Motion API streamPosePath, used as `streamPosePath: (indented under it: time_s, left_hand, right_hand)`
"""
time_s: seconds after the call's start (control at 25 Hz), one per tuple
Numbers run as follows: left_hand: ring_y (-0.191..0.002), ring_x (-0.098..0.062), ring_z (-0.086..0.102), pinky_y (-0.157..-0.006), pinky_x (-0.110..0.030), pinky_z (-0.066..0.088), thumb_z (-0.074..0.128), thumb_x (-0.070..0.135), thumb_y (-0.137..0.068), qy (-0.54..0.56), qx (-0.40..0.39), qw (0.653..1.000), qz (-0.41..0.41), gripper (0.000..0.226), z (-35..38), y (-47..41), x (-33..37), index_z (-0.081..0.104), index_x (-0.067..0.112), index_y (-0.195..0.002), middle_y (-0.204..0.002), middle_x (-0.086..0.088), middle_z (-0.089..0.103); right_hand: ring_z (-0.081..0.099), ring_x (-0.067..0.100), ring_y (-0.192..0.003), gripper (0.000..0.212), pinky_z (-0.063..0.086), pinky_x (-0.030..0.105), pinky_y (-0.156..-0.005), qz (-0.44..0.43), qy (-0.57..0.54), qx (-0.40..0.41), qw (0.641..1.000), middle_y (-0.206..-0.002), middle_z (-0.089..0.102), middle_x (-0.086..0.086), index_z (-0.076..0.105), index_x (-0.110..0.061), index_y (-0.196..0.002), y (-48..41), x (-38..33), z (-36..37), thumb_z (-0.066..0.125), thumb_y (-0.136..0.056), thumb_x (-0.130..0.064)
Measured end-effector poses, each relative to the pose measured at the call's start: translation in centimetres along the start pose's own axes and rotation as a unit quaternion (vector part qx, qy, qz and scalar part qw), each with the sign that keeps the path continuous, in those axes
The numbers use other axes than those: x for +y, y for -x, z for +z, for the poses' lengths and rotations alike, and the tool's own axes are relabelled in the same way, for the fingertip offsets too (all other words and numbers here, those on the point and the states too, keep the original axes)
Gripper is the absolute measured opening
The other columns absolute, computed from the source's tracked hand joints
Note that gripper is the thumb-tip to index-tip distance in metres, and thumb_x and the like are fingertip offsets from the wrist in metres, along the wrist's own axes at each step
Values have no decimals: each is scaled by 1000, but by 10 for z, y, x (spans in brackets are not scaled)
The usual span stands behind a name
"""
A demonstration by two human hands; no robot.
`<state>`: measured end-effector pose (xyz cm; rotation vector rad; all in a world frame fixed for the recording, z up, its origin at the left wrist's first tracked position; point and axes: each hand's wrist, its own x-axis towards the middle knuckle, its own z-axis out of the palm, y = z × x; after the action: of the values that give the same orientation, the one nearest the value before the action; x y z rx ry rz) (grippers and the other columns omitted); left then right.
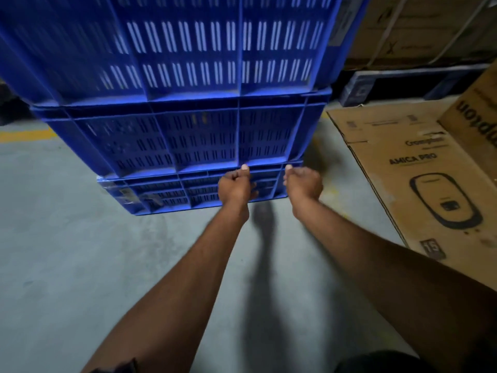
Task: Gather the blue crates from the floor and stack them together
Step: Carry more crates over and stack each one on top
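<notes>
Three blue slotted crates stand stacked in front of me on the grey floor: a bottom crate, a middle crate and a top crate that runs out of view. My left hand is curled on the rim of the bottom crate, thumb up against the base of the middle crate. My right hand is loosely curled at the stack's right corner at the same height. Whether it grips the rim is unclear.
A large cardboard box printed with an appliance lies on the floor close to my right arm. Behind it are a dark blue pallet and more strapped cartons. A yellow floor line runs at the left.
</notes>
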<state>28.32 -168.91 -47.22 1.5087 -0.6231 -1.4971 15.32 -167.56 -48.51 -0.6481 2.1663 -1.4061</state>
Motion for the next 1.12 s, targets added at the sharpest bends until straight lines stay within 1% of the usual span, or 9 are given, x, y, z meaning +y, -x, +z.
streamPosePath:
  time_s: [0.04, 0.12, 0.24, 0.36, 0.44, 0.56, 0.76, 0.96, 1.12]
  left_hand:
    - [-59, -19, 60, -49, -27, 55, 65, 29, -99, 26, 6, 999, -22, 24, 6, -1, -3, 59, 10, -86, -72, -7, 63]
    - [-59, -18, 62, -50, -26, 56, 66, 27, -98, 73, 22, 996, -48, 24, 13, -4, -5, 60, 9, -84, -74, -11, 65]
    - [-57, -19, 64, -53, -28, 59, 74, 25, -93, 98, 57, 991, -66, 26, 20, -7, -8, 61, 6, -81, -73, -13, 66]
    - [-58, -21, 66, -54, -29, 61, 77, 28, -90, 127, 78, 987, -59, 30, 27, -2, -7, 61, 2, -84, -74, -15, 68]
    - [-56, -22, 66, -53, -30, 62, 77, 29, -89, 140, 91, 985, -50, 34, 31, 0, -2, 63, -1, -84, -73, -16, 70]
    - [-49, -18, 63, -58, -30, 62, 76, 24, -91, 132, 59, 988, -51, 33, 41, 0, 7, 58, 5, -72, -66, -13, 69]
    - [-55, -22, 64, -71, -41, 62, 73, 20, -93, 138, 54, 987, -64, 34, 56, -1, 6, 52, 8, -69, -66, -14, 68]
    - [-65, -22, 72, -69, -31, 63, 72, 12, -93, 148, 41, 987, -51, 29, 55, 1, 2, 57, 9, -69, -66, -13, 71]
    - [-83, -27, 77, -75, -32, 64, 70, 6, -93, 166, 27, 984, -57, 24, 53, 2, 4, 57, 8, -74, -73, -14, 73]
  right_hand:
    - [69, 27, -62, 37, 59, 39, -64, 101, -68, -21, 992, -63, 72, 4, 65, -12, -63, -5, 12, 7, 72, -89, -38]
    - [59, 22, -51, 46, 48, 33, -52, 187, -172, -39, 966, -52, 64, 0, 59, -13, -56, -9, 18, 20, 70, -90, -43]
    - [55, 15, -49, 44, 43, 28, -49, 159, -182, -35, 970, -52, 62, -4, 59, -15, -58, -13, 10, 33, 67, -92, -41]
    - [62, 22, -59, 40, 46, 28, -50, 188, -236, -17, 953, -62, 65, 1, 62, -11, -70, -14, -4, 38, 60, -90, -46]
    - [69, 28, -69, 41, 57, 35, -63, 157, -165, 67, 971, -73, 71, 2, 67, -12, -85, -21, -13, 33, 63, -79, -53]
    - [66, 23, -82, 27, 53, 33, -76, 38, -96, 107, 989, -84, 69, -3, 60, -18, -97, -19, -21, 24, 75, -79, -33]
    - [61, 20, -75, 18, 47, 28, -69, -83, -18, 101, 991, -82, 63, 1, 59, -9, -97, -23, -9, 16, 74, -88, -15]
    - [68, 22, -72, 9, 55, 31, -67, -103, -1, 54, 993, -83, 71, 7, 61, -13, -91, -31, -10, 10, 69, -88, -10]
    - [69, 21, -68, 12, 59, 36, -68, -85, -12, 50, 995, -79, 72, 7, 61, -16, -87, -32, -12, 7, 70, -84, -8]
